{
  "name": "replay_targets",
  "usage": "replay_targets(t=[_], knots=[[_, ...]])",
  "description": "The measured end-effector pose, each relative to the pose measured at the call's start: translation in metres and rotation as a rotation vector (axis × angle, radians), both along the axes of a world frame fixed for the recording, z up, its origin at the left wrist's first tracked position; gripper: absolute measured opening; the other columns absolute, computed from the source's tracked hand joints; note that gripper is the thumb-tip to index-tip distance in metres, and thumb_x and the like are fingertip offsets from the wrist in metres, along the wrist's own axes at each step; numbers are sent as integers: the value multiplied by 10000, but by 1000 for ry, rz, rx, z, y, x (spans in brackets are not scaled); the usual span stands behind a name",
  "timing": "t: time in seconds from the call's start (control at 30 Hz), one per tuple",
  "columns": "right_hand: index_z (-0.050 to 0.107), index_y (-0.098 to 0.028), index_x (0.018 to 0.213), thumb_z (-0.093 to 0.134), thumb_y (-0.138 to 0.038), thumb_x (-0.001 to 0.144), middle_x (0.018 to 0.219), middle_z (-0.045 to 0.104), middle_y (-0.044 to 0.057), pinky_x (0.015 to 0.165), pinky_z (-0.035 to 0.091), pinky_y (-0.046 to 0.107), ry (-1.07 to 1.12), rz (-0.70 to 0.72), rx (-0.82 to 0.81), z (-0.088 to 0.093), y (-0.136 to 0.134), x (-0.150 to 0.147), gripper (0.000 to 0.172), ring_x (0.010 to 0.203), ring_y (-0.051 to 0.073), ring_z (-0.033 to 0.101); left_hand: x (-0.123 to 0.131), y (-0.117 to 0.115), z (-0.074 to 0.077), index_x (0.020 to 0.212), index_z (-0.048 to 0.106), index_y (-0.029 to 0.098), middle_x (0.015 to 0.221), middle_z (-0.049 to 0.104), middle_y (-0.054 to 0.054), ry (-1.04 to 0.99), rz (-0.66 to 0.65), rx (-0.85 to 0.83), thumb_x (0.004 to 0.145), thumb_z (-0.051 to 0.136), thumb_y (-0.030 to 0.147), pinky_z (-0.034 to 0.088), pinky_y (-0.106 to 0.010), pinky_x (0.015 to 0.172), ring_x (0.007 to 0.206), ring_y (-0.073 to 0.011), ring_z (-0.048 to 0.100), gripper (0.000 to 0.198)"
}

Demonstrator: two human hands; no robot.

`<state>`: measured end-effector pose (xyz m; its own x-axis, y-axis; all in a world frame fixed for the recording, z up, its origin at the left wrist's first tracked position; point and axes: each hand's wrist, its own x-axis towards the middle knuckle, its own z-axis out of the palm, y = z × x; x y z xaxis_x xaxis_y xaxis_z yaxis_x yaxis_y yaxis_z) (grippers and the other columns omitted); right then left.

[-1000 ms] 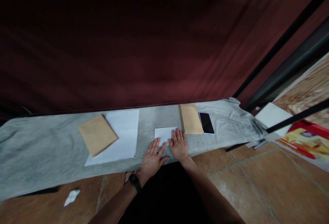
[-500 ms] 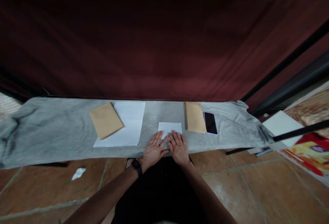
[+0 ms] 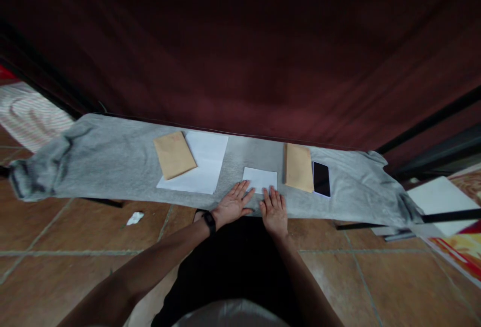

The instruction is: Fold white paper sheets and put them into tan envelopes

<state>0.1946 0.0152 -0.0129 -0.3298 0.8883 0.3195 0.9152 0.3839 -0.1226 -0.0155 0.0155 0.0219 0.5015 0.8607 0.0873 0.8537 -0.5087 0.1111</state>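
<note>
A small folded white paper (image 3: 260,179) lies on a grey cloth (image 3: 112,159) spread along the floor. My left hand (image 3: 233,203) lies flat with fingers spread, its fingertips at the paper's near left corner. My right hand (image 3: 275,209) rests flat too, fingers on the paper's near right edge. Neither hand holds anything. A dark band sits on my left wrist.
Left of the hands a brown envelope (image 3: 174,153) lies on white sheets (image 3: 205,167). To the right are another brown envelope (image 3: 298,167) and a black phone (image 3: 321,179). A dark red curtain (image 3: 240,46) hangs behind. A crumpled paper scrap (image 3: 135,217) lies on the tiled floor.
The view has swung left and tilted. My two hands have slid a little apart along the paper's near edge, staying flat.
</note>
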Motion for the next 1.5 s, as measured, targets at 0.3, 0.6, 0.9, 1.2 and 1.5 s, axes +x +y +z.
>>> replay_targets(t=[0.3, 0.6, 0.9, 1.2, 1.5], knots=[[346, -171, 1537, 340, -381, 1051, 1560, 381, 159, 1148, 249, 518, 53, -6, 42, -5, -2, 11, 530, 1420, 307, 362, -2, 0, -2, 1547, 261, 146, 1630, 171, -215, 38, -15, 26, 909, 543, 572, 173, -475, 1224, 1516, -312, 135, 818], [377, -165, 1522, 387, -353, 1038, 1552, 400, 148, 1160, 240, 506, 51, -48, 56, -3, -4, 10, 519, 1420, 302, 365, -8, -1, -9, 1494, 382, 129, 1577, 350, -190, -58, 45, 87, 955, 459, 536, 251, -472, 1210, 1483, -284, 284, 680], [383, -184, 1519, 415, -369, 1027, 1555, 399, 139, 1157, 253, 507, 99, -68, 59, -1, -4, 6, 526, 1415, 298, 372, 23, 21, -7, 1424, 469, 54, 1532, 411, -226, -55, 288, 42, 994, 349, 465, 319, -469, 1167, 1443, -309, 366, 607], [373, -184, 1523, 438, -368, 1019, 1549, 411, 134, 1152, 271, 507, 108, -86, 74, 0, -3, 4, 541, 1409, 303, 380, 24, 45, -8, 1376, 509, 53, 1476, 497, -204, -101, 462, 0, 970, 325, 266, 393, -424, 1101, 1362, -279, 475, 494], [421, -180, 1498, 445, -363, 1013, 1527, 444, 132, 1152, 270, 496, 99, -91, 83, 1, -3, 4, 518, 1393, 297, 400, 57, 50, -16, 1474, 421, 110, 1563, 402, -136, -126, 206, 117, 990, 319, 318, 250, -466, 1212, 1477, -252, 303, 537]])
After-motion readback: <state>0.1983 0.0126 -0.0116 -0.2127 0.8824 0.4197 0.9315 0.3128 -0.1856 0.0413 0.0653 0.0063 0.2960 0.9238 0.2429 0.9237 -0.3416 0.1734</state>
